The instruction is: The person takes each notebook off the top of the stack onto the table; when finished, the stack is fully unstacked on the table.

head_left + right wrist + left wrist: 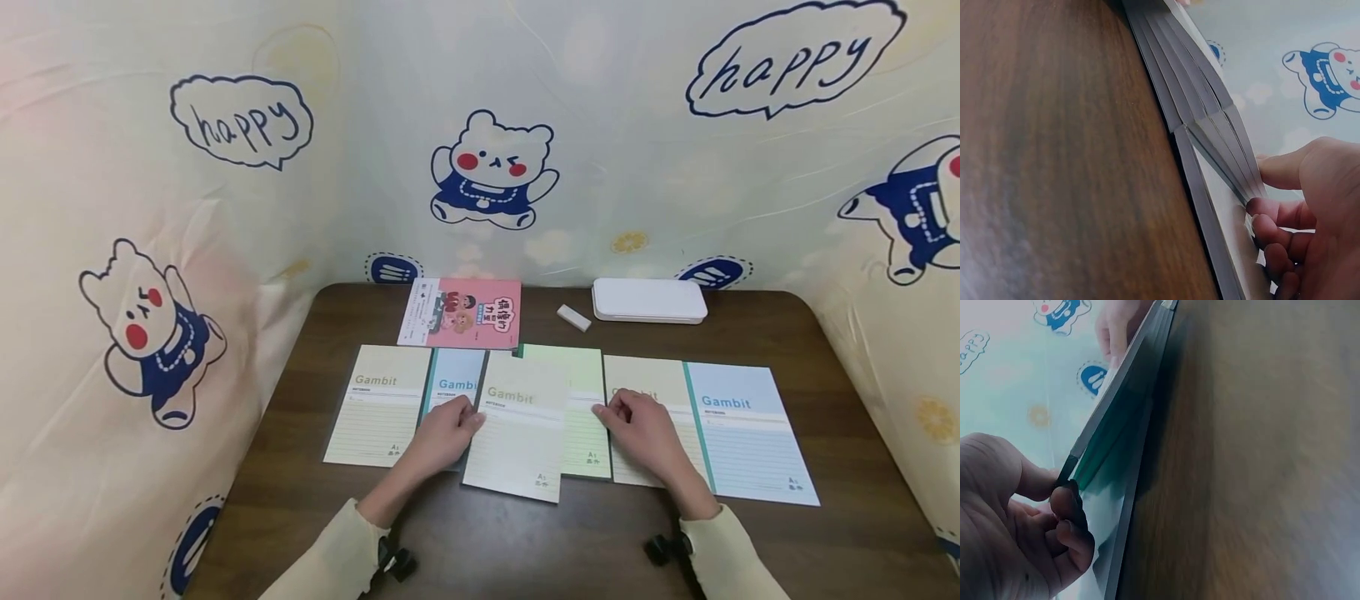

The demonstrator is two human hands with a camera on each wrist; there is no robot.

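Note:
My left hand (442, 433) pinches the dark spine edge of a cream Gambit notebook (517, 442), which lies slightly turned over its neighbours. In the left wrist view, thumb and index finger grip that taped edge, lifted above the thing beneath it. My right hand (645, 429) pinches the right edge of a light green notebook (588, 442), partly covered by the cream one. In the right wrist view, thumb and fingertips hold a raised edge of layered pages (1232, 144). A blue notebook (457, 362) shows partly behind my left hand.
A cream notebook (386, 425) lies at the row's left end; another cream one (675, 379) and a blue one (757, 450) lie at right. Behind are a pink-covered booklet (491, 329), a white eraser (574, 317) and a white case (648, 300). Printed fabric surrounds the dark wooden table (510, 558).

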